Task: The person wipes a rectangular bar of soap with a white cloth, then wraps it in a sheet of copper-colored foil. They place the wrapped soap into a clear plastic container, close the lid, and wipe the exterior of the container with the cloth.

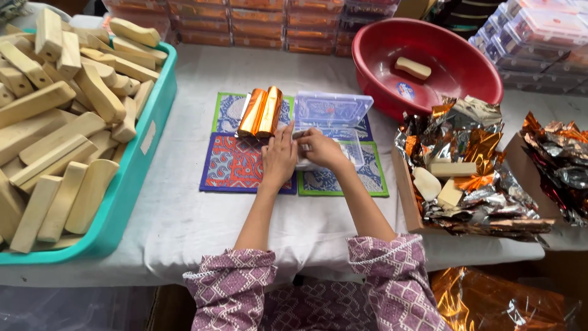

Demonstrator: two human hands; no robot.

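Note:
My left hand [278, 158] and my right hand [321, 149] meet at a clear plastic hinged box [331, 122] that lies open on patterned mats [236, 165]. Both hands press at the box's near left part; what lies under the fingers is hidden. Two bars wrapped in shiny orange foil [261, 111] lie just left of the box, touching its edge, beyond my left hand's fingertips.
A teal tray [131, 178] piled with pale wooden-looking bars fills the left. A red basin [429, 61] holding one bar stands back right. A cardboard box [404, 196] of crumpled foil and bare bars is at right. Stacked plastic boxes [257, 24] line the back.

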